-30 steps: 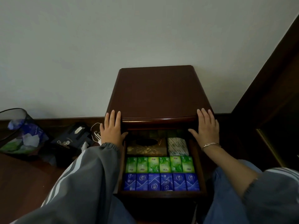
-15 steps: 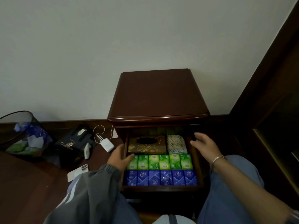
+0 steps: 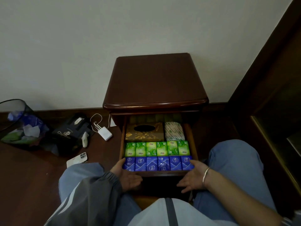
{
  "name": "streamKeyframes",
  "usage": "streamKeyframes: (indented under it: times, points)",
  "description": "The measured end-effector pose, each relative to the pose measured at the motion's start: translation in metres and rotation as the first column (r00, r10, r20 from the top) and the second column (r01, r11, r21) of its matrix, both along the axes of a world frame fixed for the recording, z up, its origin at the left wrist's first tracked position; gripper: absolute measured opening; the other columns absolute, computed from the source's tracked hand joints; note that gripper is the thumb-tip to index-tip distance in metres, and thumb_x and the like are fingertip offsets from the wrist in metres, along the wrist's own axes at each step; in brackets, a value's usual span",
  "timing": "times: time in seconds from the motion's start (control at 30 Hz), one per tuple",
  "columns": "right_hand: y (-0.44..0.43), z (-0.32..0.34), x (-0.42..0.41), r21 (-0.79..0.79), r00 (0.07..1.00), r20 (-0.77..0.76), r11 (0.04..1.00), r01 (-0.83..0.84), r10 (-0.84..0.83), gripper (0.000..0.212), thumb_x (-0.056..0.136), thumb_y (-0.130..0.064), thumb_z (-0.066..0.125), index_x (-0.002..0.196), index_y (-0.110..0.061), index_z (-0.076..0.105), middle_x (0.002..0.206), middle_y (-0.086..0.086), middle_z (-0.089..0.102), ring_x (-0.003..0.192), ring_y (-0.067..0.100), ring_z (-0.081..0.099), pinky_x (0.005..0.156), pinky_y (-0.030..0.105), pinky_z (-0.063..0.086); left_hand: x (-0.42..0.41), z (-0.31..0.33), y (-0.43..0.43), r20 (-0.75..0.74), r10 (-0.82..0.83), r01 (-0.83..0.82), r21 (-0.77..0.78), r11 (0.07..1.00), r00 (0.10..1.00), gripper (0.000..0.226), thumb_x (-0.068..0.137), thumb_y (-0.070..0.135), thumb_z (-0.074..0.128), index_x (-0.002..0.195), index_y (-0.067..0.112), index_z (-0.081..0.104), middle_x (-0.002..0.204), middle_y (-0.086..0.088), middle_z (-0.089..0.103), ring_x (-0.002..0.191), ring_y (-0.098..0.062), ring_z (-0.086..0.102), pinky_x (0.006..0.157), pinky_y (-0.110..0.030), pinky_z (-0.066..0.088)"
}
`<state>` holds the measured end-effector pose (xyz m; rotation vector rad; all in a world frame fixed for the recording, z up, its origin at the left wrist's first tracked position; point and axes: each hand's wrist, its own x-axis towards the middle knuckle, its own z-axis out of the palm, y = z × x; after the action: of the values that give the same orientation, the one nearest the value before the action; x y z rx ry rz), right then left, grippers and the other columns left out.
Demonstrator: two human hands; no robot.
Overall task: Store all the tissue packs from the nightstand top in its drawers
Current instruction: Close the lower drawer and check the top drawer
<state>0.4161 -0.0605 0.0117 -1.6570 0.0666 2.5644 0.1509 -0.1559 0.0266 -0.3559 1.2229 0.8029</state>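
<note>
Tissue packs fill the open drawer (image 3: 194, 144) of the nightstand (image 3: 154, 82): a row of blue packs (image 3: 157, 163) along the front edge, a row of green packs (image 3: 157, 148) just behind, then a gold tissue box (image 3: 144, 132) at the back left and a white-and-green pack (image 3: 174, 132) at the back right. The left hand (image 3: 128, 176) is at the drawer's front left corner and the right hand (image 3: 193, 175) at the front right corner. Their palms are turned inward and the fingers are stretched out loosely below the front panel, gripping nothing, with each thumb reaching up beside the blue row. Both hands are set well apart. A bracelet (image 3: 205, 176) circles the right wrist.
</note>
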Motion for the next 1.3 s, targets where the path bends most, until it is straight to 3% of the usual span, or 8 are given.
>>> streamKeyframes:
  times: [0.27, 0.43, 0.63, 0.83, 1.07, 1.3]
  points:
    - [-0.002, 0.001, -0.002, 0.083, 0.996, -0.021, 0.993, 0.087, -0.085, 0.083, 0.086, -0.063, 0.028, 0.143, -0.003, 0.032, 0.151, 0.026, 0.024, 0.143, 0.035, 0.017, 0.116, 0.041, 0.004, 0.0, -0.002, -0.004, -0.015, 0.032, -0.032, 0.004, 0.999, 0.999, 0.083, 0.091, 0.058, 0.032, 0.143, -0.006, 0.03, 0.15, -0.027, 0.028, 0.139, -0.039, 0.029, 0.111, -0.046, 0.025]
    - [-0.002, 0.004, -0.003, 0.055, 0.987, -0.034, 0.986, 0.157, -0.155, 0.089, 0.084, -0.068, 0.031, 0.144, -0.002, 0.03, 0.151, 0.025, 0.025, 0.142, 0.035, 0.02, 0.117, 0.04, 0.008, 0.006, 0.002, -0.007, 0.049, 0.277, -0.28, 0.076, 0.957, 0.96, 0.071, 0.086, 0.054, 0.042, 0.129, -0.002, 0.048, 0.139, -0.026, 0.045, 0.13, -0.038, 0.042, 0.104, -0.044, 0.033]
    - [0.005, 0.007, -0.005, 0.073, 0.968, -0.05, 0.966, 0.249, -0.245, 0.087, 0.083, -0.068, 0.033, 0.142, -0.004, 0.035, 0.148, 0.022, 0.033, 0.139, 0.034, 0.027, 0.116, 0.038, 0.014, 0.011, 0.002, -0.01, 0.128, 0.299, -0.315, 0.141, 0.938, 0.946, 0.083, 0.081, 0.063, 0.044, 0.137, 0.001, 0.044, 0.138, -0.024, 0.047, 0.117, -0.035, 0.05, 0.094, -0.043, 0.04]
    - [0.02, 0.007, -0.016, 0.161, 0.968, -0.064, 0.955, 0.25, -0.242, 0.086, 0.083, -0.069, 0.031, 0.141, -0.005, 0.037, 0.147, 0.023, 0.035, 0.14, 0.032, 0.028, 0.115, 0.037, 0.015, 0.01, -0.001, 0.004, 0.086, 0.383, -0.393, 0.185, 0.901, 0.92, 0.087, 0.085, 0.059, 0.046, 0.146, -0.001, 0.027, 0.149, -0.022, 0.034, 0.139, -0.033, 0.031, 0.113, -0.042, 0.024]
    - [0.073, 0.003, -0.044, 0.321, 0.953, -0.072, 0.898, 0.301, -0.293, 0.083, 0.085, -0.069, 0.026, 0.14, -0.007, 0.039, 0.146, 0.018, 0.039, 0.138, 0.027, 0.034, 0.114, 0.038, 0.018, -0.001, -0.02, 0.058, 0.053, 0.412, -0.405, 0.333, 0.852, 0.91, 0.078, 0.09, 0.057, 0.041, 0.149, 0.011, 0.023, 0.148, -0.012, 0.039, 0.141, -0.025, 0.029, 0.108, -0.043, 0.026]
    - [0.118, -0.026, -0.052, 0.333, 0.904, -0.233, 0.844, 0.421, -0.359, 0.095, 0.083, -0.075, 0.021, 0.146, -0.004, 0.026, 0.149, 0.013, 0.036, 0.137, 0.022, 0.035, 0.111, 0.041, 0.023, -0.025, -0.048, 0.107, 0.103, 0.405, -0.407, 0.436, 0.803, 0.909, 0.077, 0.089, 0.066, 0.033, 0.148, 0.017, 0.03, 0.144, -0.005, 0.047, 0.144, -0.023, 0.022, 0.111, -0.046, 0.021]
